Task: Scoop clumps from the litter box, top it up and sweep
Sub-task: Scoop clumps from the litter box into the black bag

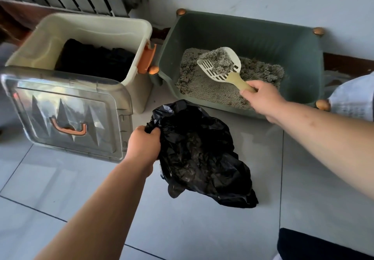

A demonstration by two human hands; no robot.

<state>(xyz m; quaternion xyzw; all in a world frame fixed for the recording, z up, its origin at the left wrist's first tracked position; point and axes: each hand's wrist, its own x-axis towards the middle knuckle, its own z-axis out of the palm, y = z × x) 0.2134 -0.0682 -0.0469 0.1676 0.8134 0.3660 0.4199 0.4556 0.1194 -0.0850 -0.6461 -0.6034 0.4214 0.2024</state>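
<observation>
Curled tight, the grip of the right hand (261, 97) holds the tan handle of a white slotted plastic scoop (234, 57), which carries a grey litter clump (217, 62) inside the dark green plastic litter box (242, 35). Just in front of that box, the left hand (144, 140) clutches the rim of a crumpled black plastic bag (202, 158) on the floor.
</observation>
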